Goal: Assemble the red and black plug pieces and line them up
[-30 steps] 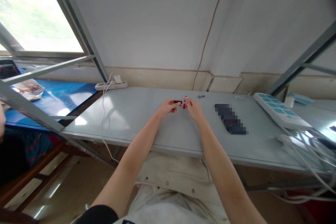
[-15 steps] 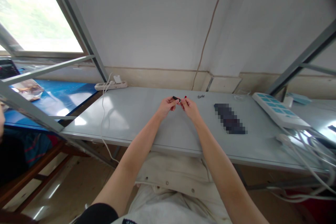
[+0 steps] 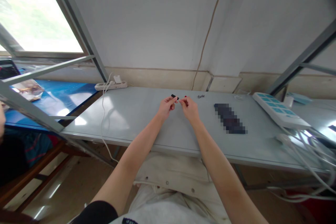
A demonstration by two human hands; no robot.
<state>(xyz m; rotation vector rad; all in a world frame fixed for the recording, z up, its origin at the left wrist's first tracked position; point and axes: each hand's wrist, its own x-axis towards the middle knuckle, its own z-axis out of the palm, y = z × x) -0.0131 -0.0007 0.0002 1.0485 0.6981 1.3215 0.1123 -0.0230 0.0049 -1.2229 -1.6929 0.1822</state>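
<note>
I see a grey table (image 3: 136, 119). At ten o'clock lies a white power strip (image 3: 111, 85); at three o'clock a blue-buttoned strip (image 3: 280, 113), with white cables (image 3: 309, 154) beyond. Small screws (image 3: 201, 96) sit near twelve.

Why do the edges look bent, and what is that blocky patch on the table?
Head view: wide lens bows the metal frame; window is blown out, throwing glare on the grey table; a dark object is pixelated; small black part too tiny to identify.
</note>
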